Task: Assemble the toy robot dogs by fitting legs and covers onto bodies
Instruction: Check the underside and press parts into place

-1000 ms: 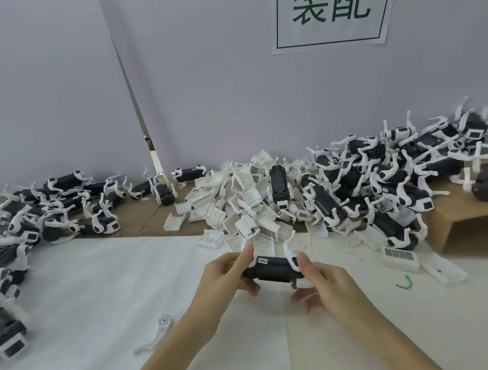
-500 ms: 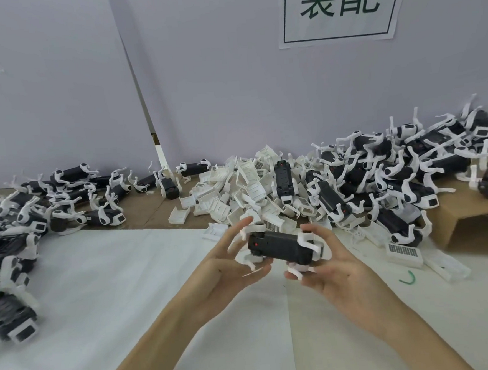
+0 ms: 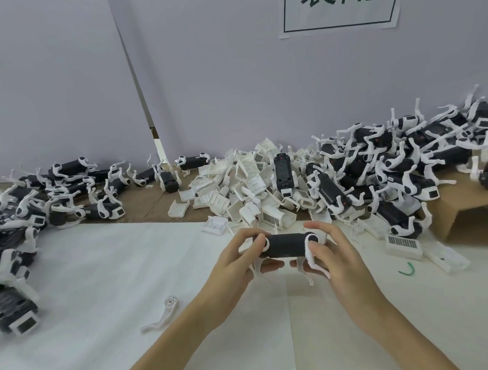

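I hold a black toy dog body (image 3: 288, 245) with white legs level above the white table sheet (image 3: 99, 281), a little in front of me. My left hand (image 3: 236, 260) grips its left end, thumb over the white leg joint. My right hand (image 3: 337, 250) grips the right end, thumb on the other white joint. Thin white legs hang down below the body between my hands. One loose white leg (image 3: 163, 313) lies on the sheet to the lower left.
A heap of white covers (image 3: 246, 190) lies behind my hands. Piles of legged black dog bodies fill the right (image 3: 394, 168) and the left (image 3: 36, 205). A brown cardboard box (image 3: 475, 209) stands right. A green wire tie (image 3: 407, 270) lies nearby.
The body has been turned over in my hands, from its top side with legs up to its smooth side facing me with legs hanging down, and lowered slightly.
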Tool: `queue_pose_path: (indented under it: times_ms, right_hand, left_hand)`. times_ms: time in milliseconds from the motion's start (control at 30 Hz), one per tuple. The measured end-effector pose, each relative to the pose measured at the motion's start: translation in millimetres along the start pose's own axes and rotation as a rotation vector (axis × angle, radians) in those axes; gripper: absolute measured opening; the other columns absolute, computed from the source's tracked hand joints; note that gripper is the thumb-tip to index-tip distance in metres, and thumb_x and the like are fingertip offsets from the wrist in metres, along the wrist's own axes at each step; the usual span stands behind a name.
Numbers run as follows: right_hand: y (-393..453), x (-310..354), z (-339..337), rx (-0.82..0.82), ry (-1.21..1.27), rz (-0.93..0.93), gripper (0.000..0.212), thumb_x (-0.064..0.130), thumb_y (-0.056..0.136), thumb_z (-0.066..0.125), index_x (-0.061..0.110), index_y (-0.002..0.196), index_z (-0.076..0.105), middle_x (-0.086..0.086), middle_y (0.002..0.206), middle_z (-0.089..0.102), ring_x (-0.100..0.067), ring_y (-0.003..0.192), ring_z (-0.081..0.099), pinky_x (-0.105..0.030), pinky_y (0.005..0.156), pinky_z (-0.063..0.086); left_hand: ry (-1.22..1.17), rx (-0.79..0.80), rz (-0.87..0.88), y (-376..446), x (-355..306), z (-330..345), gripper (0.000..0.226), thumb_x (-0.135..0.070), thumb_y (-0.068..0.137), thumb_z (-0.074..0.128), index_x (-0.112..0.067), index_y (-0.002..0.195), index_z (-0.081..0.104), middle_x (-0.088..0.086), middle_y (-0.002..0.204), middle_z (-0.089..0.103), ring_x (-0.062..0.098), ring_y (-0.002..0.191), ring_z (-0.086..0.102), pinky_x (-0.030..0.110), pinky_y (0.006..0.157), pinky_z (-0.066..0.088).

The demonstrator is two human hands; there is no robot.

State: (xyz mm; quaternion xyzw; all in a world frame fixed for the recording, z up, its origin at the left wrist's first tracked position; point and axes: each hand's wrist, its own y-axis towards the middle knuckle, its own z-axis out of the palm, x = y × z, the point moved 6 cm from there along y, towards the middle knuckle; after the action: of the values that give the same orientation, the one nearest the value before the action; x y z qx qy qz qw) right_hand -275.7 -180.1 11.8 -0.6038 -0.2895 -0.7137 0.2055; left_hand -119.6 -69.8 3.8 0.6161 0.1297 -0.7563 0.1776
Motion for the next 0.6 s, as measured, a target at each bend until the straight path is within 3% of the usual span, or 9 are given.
queue_pose_path:
  times_ms: [67, 133, 200, 267, 367, 467, 533, 600]
  right_hand:
    - [1, 1, 0, 0.042, 0.016, -0.006, 0.029, 0.017, 0.103, 0.062, 0.035, 0.125, 0.066, -0.018, 0.113, 0.072, -0.038, 0.102, 0.074, -0.043, 0.098, 0.057]
    - [-1, 4, 2, 0.096, -0.009, -0.032, 0.04, 0.027, 0.1, 0.066, 0.048, 0.134, 0.06, -0.003, 0.121, 0.073, -0.024, 0.115, 0.07, -0.037, 0.105, 0.051]
    - [-5, 12, 6, 0.097, -0.348, -0.179, 0.059, 0.033, 0.101, 0.064, 0.063, 0.145, 0.04, 0.019, 0.143, 0.054, -0.002, 0.135, 0.051, -0.021, 0.108, 0.041]
    - [-10, 18, 13, 0.044, -0.824, -0.404, 0.079, 0.027, 0.099, 0.069, 0.064, 0.153, 0.024, 0.018, 0.149, 0.034, -0.002, 0.141, 0.035, -0.02, 0.112, 0.031]
    - [-16, 22, 19, -0.067, -0.968, -0.572, 0.086, 0.019, 0.088, 0.081, 0.055, 0.153, 0.038, 0.009, 0.12, 0.036, -0.01, 0.113, 0.046, -0.013, 0.096, 0.043]
    - [-20, 27, 22, -0.159, -1.051, -0.658, 0.081, 0.006, 0.076, 0.085, 0.038, 0.145, 0.058, 0.004, 0.108, 0.039, -0.016, 0.096, 0.046, -0.016, 0.076, 0.047]
    - [-19, 27, 18, -0.18, -1.011, -0.657, 0.068, 0.006, 0.074, 0.088, 0.033, 0.132, 0.067, 0.005, 0.104, 0.046, -0.017, 0.094, 0.051, -0.015, 0.075, 0.046]
    - [-16, 27, 4, -0.21, -0.748, -0.539, 0.049, 0.016, 0.078, 0.091, 0.034, 0.119, 0.071, 0.006, 0.104, 0.06, -0.015, 0.096, 0.062, -0.018, 0.081, 0.051]
  left_hand:
    - [-0.062, -0.034, 0.012, -1, -3, -1, 0.042, -0.034, 0.094, 0.069, -0.004, 0.123, 0.062, 0.022, 0.125, 0.072, 0.044, 0.114, 0.071, 0.039, 0.102, 0.058]
    - [-0.114, -0.081, 0.021, -3, -5, -1, 0.043, -0.031, 0.091, 0.073, -0.004, 0.124, 0.065, 0.02, 0.123, 0.074, 0.042, 0.116, 0.071, 0.041, 0.106, 0.055]
    - [-0.058, -0.156, 0.055, -6, -9, -2, 0.042, -0.037, 0.087, 0.081, -0.017, 0.121, 0.069, 0.011, 0.117, 0.078, 0.031, 0.112, 0.075, 0.039, 0.106, 0.048]
    - [0.092, -0.241, 0.138, -10, -17, -3, 0.041, -0.046, 0.081, 0.089, -0.034, 0.115, 0.069, -0.003, 0.11, 0.079, 0.015, 0.106, 0.075, 0.031, 0.094, 0.047]
    - [0.313, -0.287, 0.335, -19, -27, 4, 0.059, -0.051, 0.074, 0.089, -0.037, 0.124, 0.06, -0.011, 0.112, 0.075, 0.011, 0.106, 0.071, 0.029, 0.087, 0.055]
    - [0.446, -0.156, 0.42, -25, -18, 24, 0.068, -0.051, 0.072, 0.091, -0.038, 0.128, 0.055, -0.009, 0.116, 0.073, 0.017, 0.11, 0.069, 0.035, 0.088, 0.055]
    - [0.417, -0.05, 0.42, -27, -15, 35, 0.064, -0.052, 0.078, 0.086, -0.036, 0.132, 0.056, -0.009, 0.122, 0.072, 0.017, 0.116, 0.068, 0.027, 0.09, 0.053]
    - [0.269, -0.022, 0.368, -27, -16, 35, 0.052, -0.054, 0.092, 0.069, -0.029, 0.136, 0.057, -0.006, 0.126, 0.073, 0.015, 0.12, 0.068, 0.024, 0.097, 0.052]
